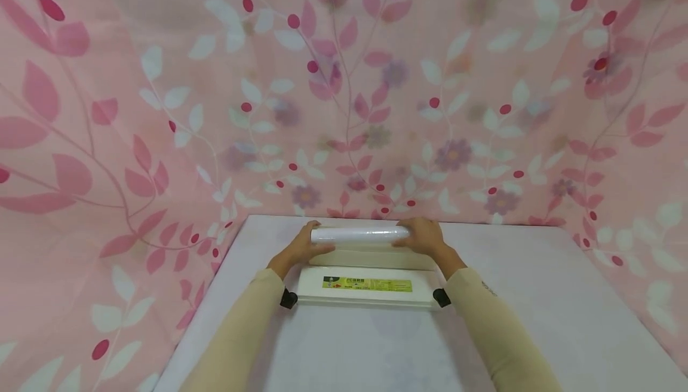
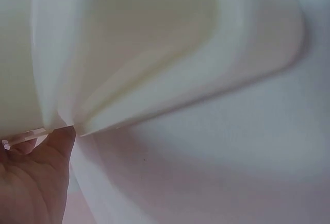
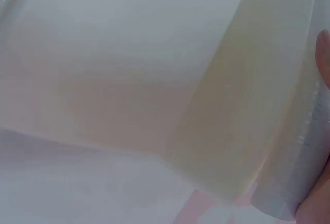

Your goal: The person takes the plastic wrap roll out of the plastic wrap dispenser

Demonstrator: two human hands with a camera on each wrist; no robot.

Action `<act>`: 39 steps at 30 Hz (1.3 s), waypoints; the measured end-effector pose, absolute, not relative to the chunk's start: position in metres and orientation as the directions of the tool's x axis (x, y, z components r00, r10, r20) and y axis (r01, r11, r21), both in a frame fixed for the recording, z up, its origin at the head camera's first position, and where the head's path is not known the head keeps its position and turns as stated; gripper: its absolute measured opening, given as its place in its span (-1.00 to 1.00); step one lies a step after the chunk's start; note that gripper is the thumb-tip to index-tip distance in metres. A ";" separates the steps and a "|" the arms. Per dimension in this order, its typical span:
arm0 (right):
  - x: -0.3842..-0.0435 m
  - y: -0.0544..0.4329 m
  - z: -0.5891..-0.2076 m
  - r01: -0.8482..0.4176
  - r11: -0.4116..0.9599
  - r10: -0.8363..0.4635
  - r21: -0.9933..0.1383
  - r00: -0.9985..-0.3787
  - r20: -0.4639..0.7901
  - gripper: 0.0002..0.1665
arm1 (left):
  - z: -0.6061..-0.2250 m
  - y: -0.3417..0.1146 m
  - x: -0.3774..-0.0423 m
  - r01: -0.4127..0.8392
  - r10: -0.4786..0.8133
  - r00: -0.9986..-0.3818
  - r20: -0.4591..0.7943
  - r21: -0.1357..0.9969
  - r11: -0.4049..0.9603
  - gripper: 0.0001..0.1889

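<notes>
A roll of cling film (image 1: 360, 235), white and shiny, lies crosswise at the back of a white cling film box (image 1: 312, 287) on the table. The box has a yellow-green label (image 1: 367, 284) facing up. My left hand (image 1: 302, 247) grips the roll's left end, thumb in front. At the right end, my right hand (image 1: 427, 238) holds it with thumb and fingers around it. In the right wrist view, the roll (image 3: 286, 185) sits beside the box's cream-coloured panel (image 3: 227, 126). The left wrist view shows the thumb (image 2: 59, 144) against an edge; the roll's left end is unclear there.
The white-covered table (image 1: 371, 350) extends in front of the box and to both sides. Pink leaf-patterned curtains (image 1: 344, 81) hang behind it and along the sides. A small black piece (image 1: 288, 299) shows below the left wrist, another (image 1: 442, 297) below the right.
</notes>
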State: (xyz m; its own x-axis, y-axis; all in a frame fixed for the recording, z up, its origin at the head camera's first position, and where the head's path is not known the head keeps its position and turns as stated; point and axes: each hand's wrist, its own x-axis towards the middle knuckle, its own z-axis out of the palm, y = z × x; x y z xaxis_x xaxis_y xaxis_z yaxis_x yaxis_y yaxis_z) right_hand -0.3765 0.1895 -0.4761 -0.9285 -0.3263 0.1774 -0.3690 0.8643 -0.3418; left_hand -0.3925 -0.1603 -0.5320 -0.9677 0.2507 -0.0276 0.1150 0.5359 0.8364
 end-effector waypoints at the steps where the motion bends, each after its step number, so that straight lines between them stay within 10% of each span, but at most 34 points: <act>1: -0.376 0.189 -0.475 -0.371 0.864 -0.329 -0.340 -0.928 0.176 -0.37 | -0.532 -0.161 -0.392 0.116 0.253 -0.967 -0.025 0.842 0.527 -0.08; 24: -0.363 0.189 -0.457 -0.426 0.876 -0.364 -0.225 -0.891 0.271 -0.30 | -0.530 -0.163 -0.400 0.235 0.362 -0.929 0.073 0.873 0.427 -0.37; 39: -0.355 0.192 -0.461 -0.432 0.879 -0.362 -0.202 -0.880 0.308 -0.31 | -0.528 -0.166 -0.395 0.145 0.291 -0.957 -0.021 0.830 0.539 0.03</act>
